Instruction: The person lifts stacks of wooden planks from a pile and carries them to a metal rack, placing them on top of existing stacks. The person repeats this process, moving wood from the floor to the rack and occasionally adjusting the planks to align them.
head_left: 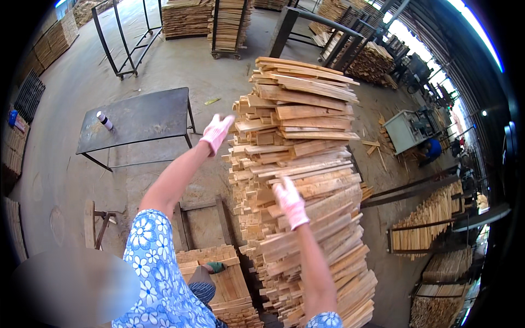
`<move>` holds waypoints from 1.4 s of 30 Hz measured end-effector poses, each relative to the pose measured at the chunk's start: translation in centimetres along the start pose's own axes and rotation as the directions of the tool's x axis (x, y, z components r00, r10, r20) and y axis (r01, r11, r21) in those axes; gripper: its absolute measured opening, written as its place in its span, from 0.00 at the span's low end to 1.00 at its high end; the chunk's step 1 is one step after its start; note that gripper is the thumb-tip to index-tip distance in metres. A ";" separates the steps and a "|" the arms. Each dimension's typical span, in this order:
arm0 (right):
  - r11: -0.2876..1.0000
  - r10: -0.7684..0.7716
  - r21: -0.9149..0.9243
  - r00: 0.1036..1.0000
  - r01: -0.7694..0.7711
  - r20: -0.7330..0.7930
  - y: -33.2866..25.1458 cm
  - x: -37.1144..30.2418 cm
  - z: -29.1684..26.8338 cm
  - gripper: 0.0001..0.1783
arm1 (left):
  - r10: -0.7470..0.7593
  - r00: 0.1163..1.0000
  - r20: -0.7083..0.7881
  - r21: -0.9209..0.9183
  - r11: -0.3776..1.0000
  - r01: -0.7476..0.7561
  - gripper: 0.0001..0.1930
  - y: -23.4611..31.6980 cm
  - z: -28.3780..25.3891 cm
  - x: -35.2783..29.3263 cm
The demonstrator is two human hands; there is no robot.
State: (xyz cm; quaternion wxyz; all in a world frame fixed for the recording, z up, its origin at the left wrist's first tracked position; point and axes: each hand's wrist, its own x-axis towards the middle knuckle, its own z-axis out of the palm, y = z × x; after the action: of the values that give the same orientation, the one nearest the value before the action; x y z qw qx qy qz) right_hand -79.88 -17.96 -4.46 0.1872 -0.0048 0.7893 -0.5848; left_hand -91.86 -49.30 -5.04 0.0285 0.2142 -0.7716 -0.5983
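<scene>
A long, high pile of rough wooden boards (314, 112) stands in front of me, its uneven board ends facing left. My left hand (217, 133), in a pink glove, is at the left side of the pile by the jutting ends. Its fingers stretch toward the boards and hold nothing I can see. My right hand (290, 202), also gloved in pink, is over the middle of the pile, fingers extended and apart above the boards. Whether its fingertips touch the wood I cannot tell. Below on the left, my foot in a green shoe (216, 267) rests on a lower wood stack (227, 284).
A dark metal table (147, 117) with a bottle (104, 120) on it stands to the left. Metal frames (128, 54) and more wood stacks (186, 19) are behind. At right, a person in blue (433, 148) is beside a machine (410, 131); banded wood (426, 221) lies nearer.
</scene>
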 end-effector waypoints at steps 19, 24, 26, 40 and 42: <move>0.702 -0.663 -0.706 0.447 0.094 -0.600 -8.3 34.5 -4.3 0.41 | 0.298 0.927 0.228 -0.056 0.954 -0.293 0.45 11.8 6.3 24.8; 0.709 -0.665 -0.693 0.449 0.128 -0.597 -8.0 34.7 -4.0 0.40 | 0.048 0.943 0.328 -0.273 0.961 0.046 0.57 10.5 7.1 27.6; 0.708 -0.667 -0.694 0.445 0.128 -0.598 -8.1 34.7 -3.9 0.40 | 0.096 0.951 0.293 -0.290 0.957 -0.007 0.57 10.2 7.2 28.2; 0.911 -0.346 -0.086 0.633 0.403 -0.692 -7.1 24.8 -9.5 0.38 | 0.280 0.917 0.284 -0.186 0.954 -0.234 0.40 13.0 7.5 13.8; 0.805 0.127 0.539 0.817 0.246 -0.562 -7.9 22.3 -14.0 0.40 | 0.321 0.854 0.409 -0.071 0.944 -0.321 0.38 14.1 8.7 9.3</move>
State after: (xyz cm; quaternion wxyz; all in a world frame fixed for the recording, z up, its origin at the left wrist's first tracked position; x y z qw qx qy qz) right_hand -106.53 -12.61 -0.14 -0.0864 0.2034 0.5861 -0.7795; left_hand -107.06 -42.07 3.72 -0.0368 -0.0495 -0.7845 -0.6171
